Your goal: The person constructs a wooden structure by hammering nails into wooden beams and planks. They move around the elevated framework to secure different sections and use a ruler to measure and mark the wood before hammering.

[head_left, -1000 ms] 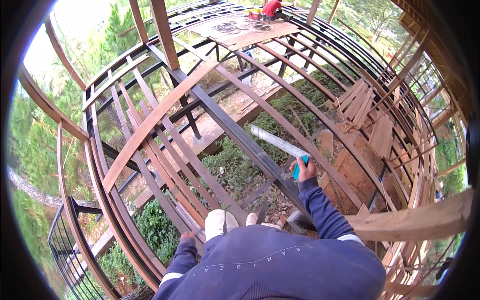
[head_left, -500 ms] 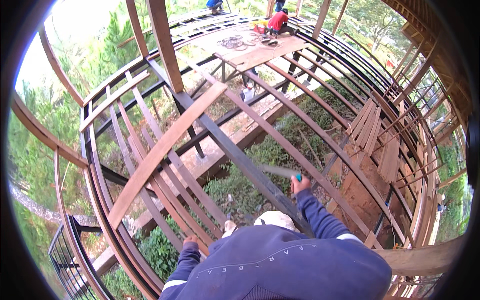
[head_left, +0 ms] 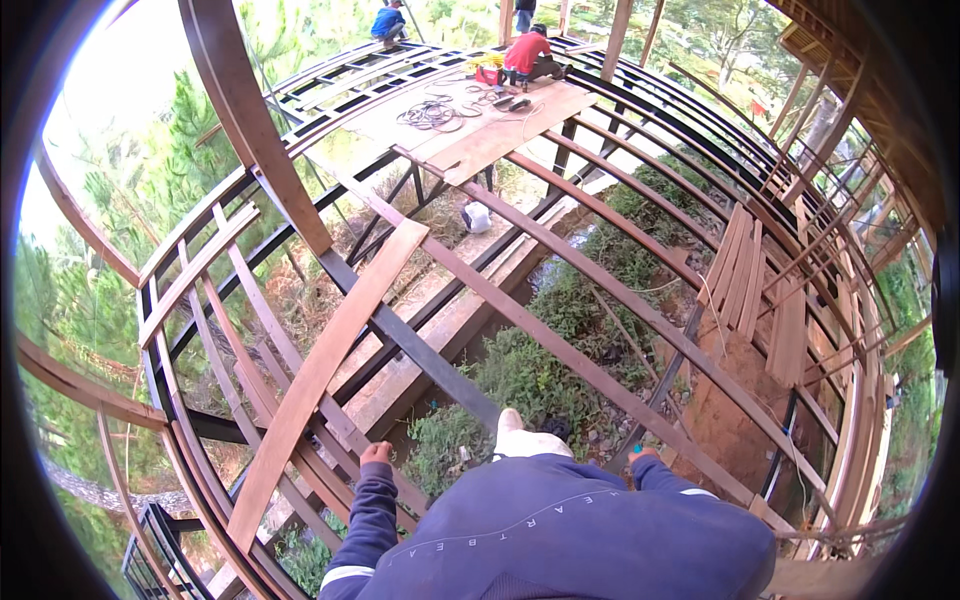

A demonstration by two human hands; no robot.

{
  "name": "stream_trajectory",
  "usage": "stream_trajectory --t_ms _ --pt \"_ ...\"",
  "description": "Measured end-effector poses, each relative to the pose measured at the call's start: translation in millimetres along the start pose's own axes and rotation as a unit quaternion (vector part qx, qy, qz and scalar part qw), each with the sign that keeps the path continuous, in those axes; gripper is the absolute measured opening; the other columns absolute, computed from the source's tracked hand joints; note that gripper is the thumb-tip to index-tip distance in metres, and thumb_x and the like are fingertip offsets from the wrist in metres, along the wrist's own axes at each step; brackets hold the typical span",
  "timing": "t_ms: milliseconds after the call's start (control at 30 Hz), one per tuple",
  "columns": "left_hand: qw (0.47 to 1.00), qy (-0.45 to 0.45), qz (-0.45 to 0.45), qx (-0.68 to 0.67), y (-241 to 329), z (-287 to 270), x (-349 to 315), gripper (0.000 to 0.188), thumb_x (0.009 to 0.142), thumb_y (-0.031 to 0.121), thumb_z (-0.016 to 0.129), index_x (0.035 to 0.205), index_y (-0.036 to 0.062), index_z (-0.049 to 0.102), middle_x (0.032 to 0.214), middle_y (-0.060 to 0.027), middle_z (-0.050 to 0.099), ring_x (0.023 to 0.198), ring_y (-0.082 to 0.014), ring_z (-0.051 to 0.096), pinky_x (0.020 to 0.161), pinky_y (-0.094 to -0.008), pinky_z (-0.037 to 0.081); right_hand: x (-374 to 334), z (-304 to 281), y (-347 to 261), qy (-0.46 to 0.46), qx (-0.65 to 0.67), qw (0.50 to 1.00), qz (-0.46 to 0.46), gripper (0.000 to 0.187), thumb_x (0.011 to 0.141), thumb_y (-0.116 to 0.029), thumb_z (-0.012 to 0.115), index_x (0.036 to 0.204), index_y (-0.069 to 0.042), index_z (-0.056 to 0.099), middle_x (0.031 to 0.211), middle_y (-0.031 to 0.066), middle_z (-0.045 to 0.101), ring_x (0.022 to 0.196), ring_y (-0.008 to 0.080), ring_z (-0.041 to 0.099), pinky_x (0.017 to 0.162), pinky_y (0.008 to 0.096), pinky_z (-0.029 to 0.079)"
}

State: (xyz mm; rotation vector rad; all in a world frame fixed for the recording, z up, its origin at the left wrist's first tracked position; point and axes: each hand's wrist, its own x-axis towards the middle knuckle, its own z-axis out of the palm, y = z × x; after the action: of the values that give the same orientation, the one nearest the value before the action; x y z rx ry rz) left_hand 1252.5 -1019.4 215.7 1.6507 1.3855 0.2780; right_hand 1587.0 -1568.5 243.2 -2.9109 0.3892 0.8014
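Note:
My left hand [head_left: 377, 453] is held above the brown joists [head_left: 350, 436] on the left, its fingers curled and nothing visible in them. Close to my body on the right, my right hand [head_left: 645, 455] is closed on a handsaw, of which only the teal handle [head_left: 636, 452] shows; its blade is hidden from view. A long brown plank [head_left: 320, 370] lies slantwise across the joists ahead of my left hand. Between my hands, my light-coloured shoe [head_left: 511, 420] rests on a black metal beam [head_left: 435, 363].
Gaps between the joists drop to plants [head_left: 520, 375] and soil below. An upright wooden post [head_left: 255, 130] stands ahead left. Farther off, a person in red [head_left: 525, 55] crouches by panels with coiled cable [head_left: 432, 115]. Loose boards [head_left: 735, 265] lie at right.
My right hand has drawn back toward my body with the saw, whose blade was visible before. My left hand has come slightly up and forward. The view has shifted, and my shoe now shows.

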Motion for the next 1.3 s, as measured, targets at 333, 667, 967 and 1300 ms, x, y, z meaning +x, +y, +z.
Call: stream_trajectory --t_ms 333,667,967,1300 --pt "0.946 -0.174 -0.116 0.247 36.3 56.9 88.0 0.036 0.076 0.036 0.057 0.094 0.0063 0.066 0.092 -0.0156 0.065 0.088 -0.0250 0.062 0.081 -0.0329 0.047 115.9 -208.0 -414.4 0.039 0.087 0.963 -0.250 0.036 0.076 -0.036 0.063 0.089 -0.002 0.062 0.088 0.0189 0.063 0.084 0.0365 0.059 0.075 0.0426 0.047" --pt "0.887 -0.228 -0.039 0.401 93.6 50.6 374.3 0.033 0.082 0.029 0.050 0.105 0.0109 0.064 0.111 -0.0169 0.060 0.104 -0.0303 0.057 0.091 -0.0389 0.043 217.1 -143.7 -545.4 0.074 0.072 0.972 -0.213 0.032 0.075 -0.033 0.062 0.086 -0.003 0.062 0.086 0.0223 0.062 0.084 0.0393 0.058 0.075 0.0436 0.047" --pt "0.983 0.053 0.092 0.150 367.4 92.0 625.5 0.027 0.075 0.028 0.057 0.081 0.0026 0.065 0.077 -0.0200 0.062 0.072 -0.0317 0.059 0.070 -0.0393 0.047 332.4 -145.3 -533.8 -0.095 -0.005 0.995 0.041 0.038 0.072 -0.033 0.061 0.089 0.001 0.065 0.093 0.0201 0.064 0.092 0.0346 0.060 0.080 0.0392 0.047" --pt "0.963 -0.097 -0.130 0.213 417.8 213.0 637.7 0.039 0.073 0.042 0.056 0.087 0.0074 0.068 0.091 -0.0188 0.064 0.086 -0.0316 0.062 0.079 -0.0381 0.047 473.5 -313.8 -940.5 -0.059 0.015 0.979 -0.196 0.050 0.071 -0.037 0.066 0.105 0.000 0.059 0.103 0.0215 0.060 0.097 0.0334 0.058 0.084 0.0389 0.045"
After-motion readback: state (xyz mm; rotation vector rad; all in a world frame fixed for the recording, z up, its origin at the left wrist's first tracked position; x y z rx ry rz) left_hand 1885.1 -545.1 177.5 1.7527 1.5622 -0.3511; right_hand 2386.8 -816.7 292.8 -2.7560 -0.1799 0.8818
